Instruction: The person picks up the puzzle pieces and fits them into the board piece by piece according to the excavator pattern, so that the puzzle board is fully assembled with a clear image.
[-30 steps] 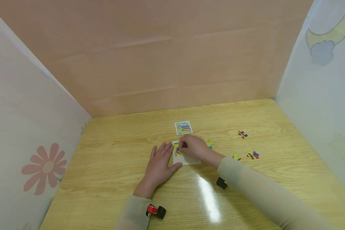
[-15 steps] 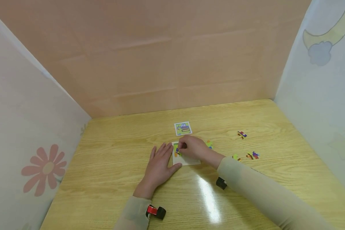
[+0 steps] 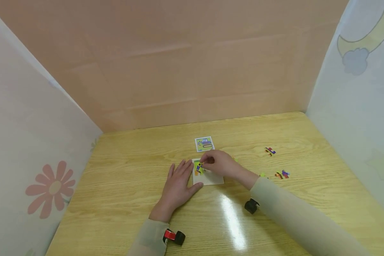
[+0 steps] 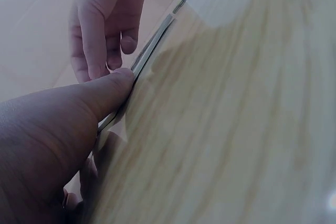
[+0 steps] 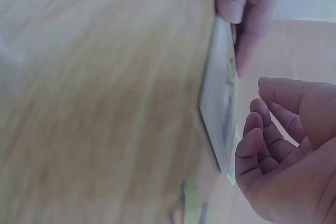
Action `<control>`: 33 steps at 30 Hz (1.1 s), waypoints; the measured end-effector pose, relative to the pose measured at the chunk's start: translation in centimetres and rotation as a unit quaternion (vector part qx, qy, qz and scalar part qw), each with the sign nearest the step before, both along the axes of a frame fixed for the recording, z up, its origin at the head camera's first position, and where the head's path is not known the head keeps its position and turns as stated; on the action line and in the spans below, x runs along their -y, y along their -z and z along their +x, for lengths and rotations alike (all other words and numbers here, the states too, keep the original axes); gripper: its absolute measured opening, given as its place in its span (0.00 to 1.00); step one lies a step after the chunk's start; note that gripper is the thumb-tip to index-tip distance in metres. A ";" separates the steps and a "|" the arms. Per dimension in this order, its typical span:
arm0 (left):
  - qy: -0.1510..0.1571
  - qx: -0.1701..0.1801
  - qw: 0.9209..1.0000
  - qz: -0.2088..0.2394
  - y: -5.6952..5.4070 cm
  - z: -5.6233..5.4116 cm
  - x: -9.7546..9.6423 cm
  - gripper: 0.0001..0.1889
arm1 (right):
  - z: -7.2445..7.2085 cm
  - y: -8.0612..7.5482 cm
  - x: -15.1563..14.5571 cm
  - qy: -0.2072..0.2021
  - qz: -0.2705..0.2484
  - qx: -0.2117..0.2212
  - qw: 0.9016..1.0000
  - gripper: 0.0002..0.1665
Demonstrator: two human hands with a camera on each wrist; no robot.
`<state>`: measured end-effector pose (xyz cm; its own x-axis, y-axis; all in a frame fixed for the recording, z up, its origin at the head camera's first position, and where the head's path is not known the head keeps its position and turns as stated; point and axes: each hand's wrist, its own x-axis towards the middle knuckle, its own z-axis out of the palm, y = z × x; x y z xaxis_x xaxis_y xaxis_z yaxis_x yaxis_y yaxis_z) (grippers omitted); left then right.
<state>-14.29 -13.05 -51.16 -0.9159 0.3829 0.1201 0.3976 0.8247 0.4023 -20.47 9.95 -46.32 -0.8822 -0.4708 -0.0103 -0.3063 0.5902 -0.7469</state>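
A white-framed jigsaw puzzle board (image 3: 213,180) lies mid-table, with green, orange and blue picture pieces (image 3: 199,168) in its left part. My left hand (image 3: 176,186) rests along its left side, fingers straight, thumb at the front edge; the left wrist view shows the thumb (image 4: 113,85) on the board's rim. Over the board's upper right, my right hand (image 3: 220,163) hovers with fingers loosely bent. In the right wrist view, a gap shows between thumb and fingers of that hand (image 5: 294,145), with nothing in it. The right hand hides part of the board.
A picture card (image 3: 204,144) of a digger lies behind the board. Loose puzzle pieces lie to the right: one farther back (image 3: 270,151), a pair together (image 3: 282,174), and a green one (image 3: 264,175) by the right sleeve. Another piece (image 3: 235,159) shows partly behind the right hand.
My right hand has drawn slightly right and up from the pieces in the board, its fingers parting and uncovering more of the picture there. The left hand has stayed in place.
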 end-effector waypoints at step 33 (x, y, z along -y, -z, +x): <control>0.005 0.003 1.000 -0.007 0.1 -0.5 -0.5 0.46 | -0.2 -6.2 -12.6 0.129 0.015 -0.021 0.991 0.18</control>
<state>-14.82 -12.50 -51.27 -0.9125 0.3941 0.1097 0.4041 0.8264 0.3922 -20.63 22.51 -40.07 -0.9733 -0.2287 0.0178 -0.1717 0.6753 -0.7173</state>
